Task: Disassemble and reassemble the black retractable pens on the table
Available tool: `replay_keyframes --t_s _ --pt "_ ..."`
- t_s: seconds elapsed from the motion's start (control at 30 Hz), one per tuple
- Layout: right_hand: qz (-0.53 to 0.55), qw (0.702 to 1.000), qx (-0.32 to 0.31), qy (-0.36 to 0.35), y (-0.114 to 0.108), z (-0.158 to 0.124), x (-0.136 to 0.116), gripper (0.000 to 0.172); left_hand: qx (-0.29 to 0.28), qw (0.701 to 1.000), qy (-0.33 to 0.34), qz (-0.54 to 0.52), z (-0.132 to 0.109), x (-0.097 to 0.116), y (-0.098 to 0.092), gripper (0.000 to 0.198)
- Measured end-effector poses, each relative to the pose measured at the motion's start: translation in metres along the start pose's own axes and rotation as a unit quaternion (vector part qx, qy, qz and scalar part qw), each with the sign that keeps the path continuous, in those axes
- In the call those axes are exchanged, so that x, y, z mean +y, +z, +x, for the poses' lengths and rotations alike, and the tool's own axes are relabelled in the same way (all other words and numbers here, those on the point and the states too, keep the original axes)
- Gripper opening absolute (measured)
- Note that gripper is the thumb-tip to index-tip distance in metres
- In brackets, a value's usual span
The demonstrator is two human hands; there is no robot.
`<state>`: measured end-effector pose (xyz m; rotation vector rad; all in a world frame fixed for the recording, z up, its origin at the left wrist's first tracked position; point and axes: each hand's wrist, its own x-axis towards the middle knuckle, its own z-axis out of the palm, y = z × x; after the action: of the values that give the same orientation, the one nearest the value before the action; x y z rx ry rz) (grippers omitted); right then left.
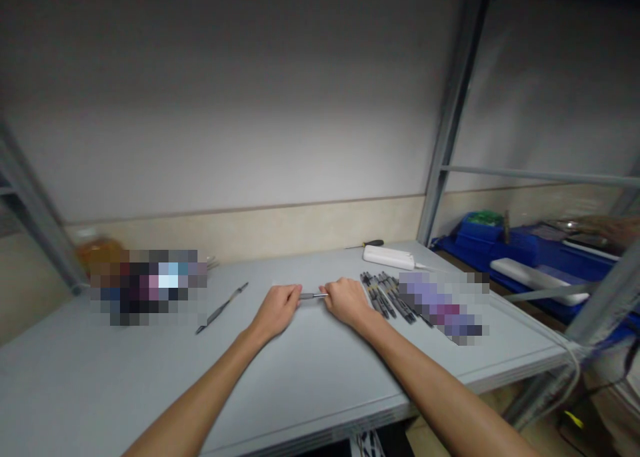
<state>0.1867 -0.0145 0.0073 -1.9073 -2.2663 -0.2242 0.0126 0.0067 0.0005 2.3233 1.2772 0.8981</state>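
Observation:
Between both hands a grey pen [313, 296] with a shiny metal-looking section lies roughly level, just above the tabletop. My left hand [279, 310] is closed around its left end, thumb along the barrel. The fingers of my right hand [346, 298] are closed on the other end, and they hide its tip. A single dark pen [223, 308] rests slantwise on the table, left of my left hand. Right beside my right hand, several similar pens [387, 297] lie side by side in a loose group.
A white power strip [389, 257] lies toward the back of the grey table [300, 377], near a screwdriver [373, 244]. Pixelated items [155, 287] stand at left. Metal frame posts [453, 110] rise at the sides. Beyond the right post are a blue bin [475, 238] and another white strip [537, 280].

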Motion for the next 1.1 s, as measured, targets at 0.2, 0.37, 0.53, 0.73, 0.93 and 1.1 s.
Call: replay_keyframes --t_s 0.2,0.37,0.53,0.73,0.93,1.1 --pt "0.014 0.999 -0.008 0.042 0.001 0.002 0.007 0.045 0.048 0.995 0.038 -0.078 0.001 0.001 -0.005 0.022" --pt "0.026 0.999 -0.009 0.029 -0.001 0.001 0.010 0.041 0.050 0.996 0.025 -0.062 0.001 -0.001 -0.003 0.031" --pt "0.101 0.994 0.025 -0.040 -0.003 0.000 0.011 0.042 0.073 0.995 -0.035 -0.066 0.006 -0.007 -0.003 0.042" --pt "0.223 0.966 0.083 -0.103 0.003 0.006 0.015 0.028 0.112 0.988 -0.076 -0.070 0.010 -0.016 -0.006 0.042" --pt "0.328 0.929 0.140 -0.096 0.006 0.009 0.018 0.025 0.124 0.985 -0.093 -0.075 0.011 -0.021 -0.006 0.044" --pt "0.347 0.931 0.089 -0.065 0.004 0.010 0.020 0.038 0.140 0.981 -0.112 -0.079 0.012 -0.020 -0.008 0.045"
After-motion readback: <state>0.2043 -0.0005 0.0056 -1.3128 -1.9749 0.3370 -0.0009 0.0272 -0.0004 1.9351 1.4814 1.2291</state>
